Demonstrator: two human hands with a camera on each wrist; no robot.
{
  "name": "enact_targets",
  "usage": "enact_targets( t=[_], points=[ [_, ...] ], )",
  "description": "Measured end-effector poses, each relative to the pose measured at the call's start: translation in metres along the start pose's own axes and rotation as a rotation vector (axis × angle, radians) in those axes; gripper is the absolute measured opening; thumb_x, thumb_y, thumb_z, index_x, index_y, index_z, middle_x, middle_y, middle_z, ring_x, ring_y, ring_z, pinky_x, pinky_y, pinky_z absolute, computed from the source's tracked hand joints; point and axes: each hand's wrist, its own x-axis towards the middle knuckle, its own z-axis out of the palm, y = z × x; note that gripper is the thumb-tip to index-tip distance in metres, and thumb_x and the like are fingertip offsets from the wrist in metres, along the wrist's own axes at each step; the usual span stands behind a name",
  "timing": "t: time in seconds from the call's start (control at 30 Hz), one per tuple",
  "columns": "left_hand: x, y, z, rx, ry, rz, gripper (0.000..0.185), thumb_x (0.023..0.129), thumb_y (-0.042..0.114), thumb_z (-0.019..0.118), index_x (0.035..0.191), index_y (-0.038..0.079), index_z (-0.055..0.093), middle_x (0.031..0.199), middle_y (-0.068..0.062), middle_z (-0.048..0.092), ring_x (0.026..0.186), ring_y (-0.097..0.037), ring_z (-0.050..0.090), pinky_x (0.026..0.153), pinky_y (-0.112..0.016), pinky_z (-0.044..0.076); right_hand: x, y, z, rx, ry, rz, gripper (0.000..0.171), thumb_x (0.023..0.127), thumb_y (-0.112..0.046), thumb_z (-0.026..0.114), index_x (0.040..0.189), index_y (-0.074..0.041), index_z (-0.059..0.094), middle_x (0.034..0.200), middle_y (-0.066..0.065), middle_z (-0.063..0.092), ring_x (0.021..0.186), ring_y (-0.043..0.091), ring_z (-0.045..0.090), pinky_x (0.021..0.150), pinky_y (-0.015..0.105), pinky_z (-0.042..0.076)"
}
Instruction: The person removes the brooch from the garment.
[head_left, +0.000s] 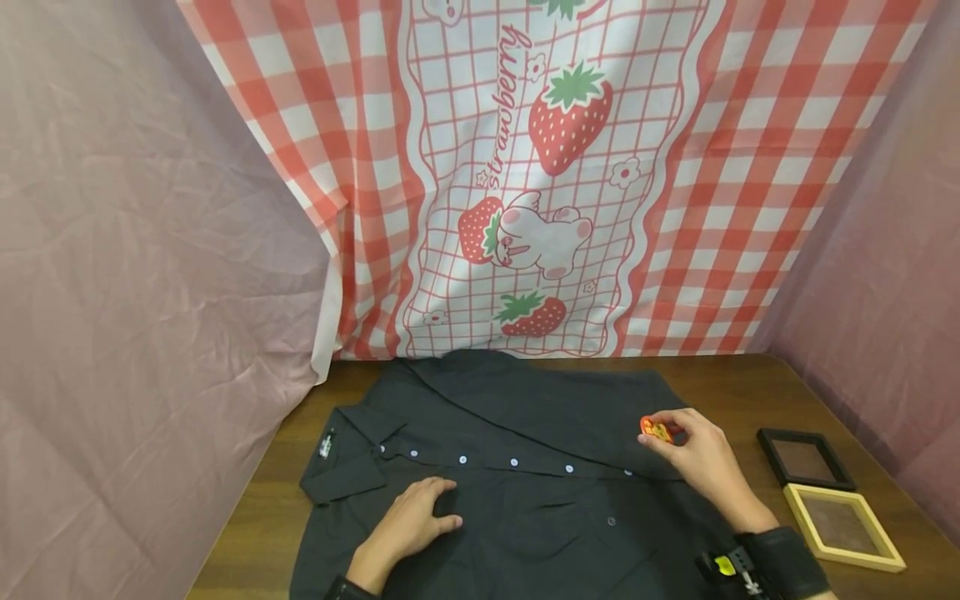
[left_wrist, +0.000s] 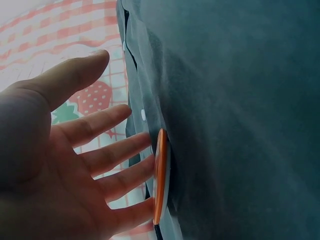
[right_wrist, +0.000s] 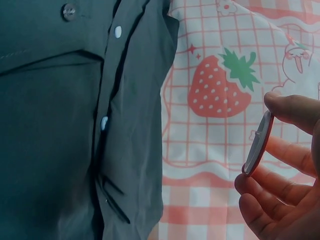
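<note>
A black button-up shirt (head_left: 525,467) lies spread on a wooden table (head_left: 255,508). My left hand (head_left: 412,521) rests flat on the shirt's front, fingers straight. In the left wrist view the left hand (left_wrist: 75,165) is spread, and an orange-rimmed disc (left_wrist: 160,175) shows edge-on at its fingertips against the shirt (left_wrist: 240,100); the head view shows no disc there. My right hand (head_left: 701,462) pinches a small round orange badge (head_left: 656,429) just above the shirt's right side. The right wrist view shows the badge (right_wrist: 258,145) edge-on between thumb and fingers (right_wrist: 290,150), beside the shirt's placket (right_wrist: 107,122).
Two small square picture frames lie at the table's right: a black frame (head_left: 805,458) and a light wooden frame (head_left: 842,527). A red-checked strawberry cloth (head_left: 540,167) hangs behind the table. Pink cloth (head_left: 135,292) closes both sides.
</note>
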Motion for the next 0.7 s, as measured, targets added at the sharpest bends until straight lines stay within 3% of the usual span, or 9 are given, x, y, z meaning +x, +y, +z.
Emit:
enact_targets(
  t=[0.4, 0.7],
  points=[
    [0.000, -0.001, 0.001, 0.006, 0.007, 0.014, 0.048, 0.085, 0.029, 0.074, 0.124, 0.004, 0.061, 0.132, -0.018, 0.059, 0.125, -0.042, 0.050, 0.101, -0.064, 0.039, -0.002, 0.010, -0.007, -0.031, -0.015, 0.029, 0.033, 0.077, -0.025, 0.082, 0.101, -0.005, 0.072, 0.094, 0.011, 0.066, 0.084, 0.025, 0.061, 0.061, 0.026, 0.043],
    [0.001, 0.000, -0.001, 0.023, 0.006, -0.038, 0.047, 0.084, 0.028, 0.075, 0.122, 0.003, 0.063, 0.128, -0.019, 0.060, 0.124, -0.041, 0.051, 0.101, -0.063, 0.039, -0.003, 0.020, -0.012, -0.065, 0.048, 0.012, 0.031, 0.074, -0.023, 0.084, 0.097, -0.006, 0.072, 0.091, 0.010, 0.067, 0.081, 0.026, 0.061, 0.059, 0.023, 0.043]
  ],
)
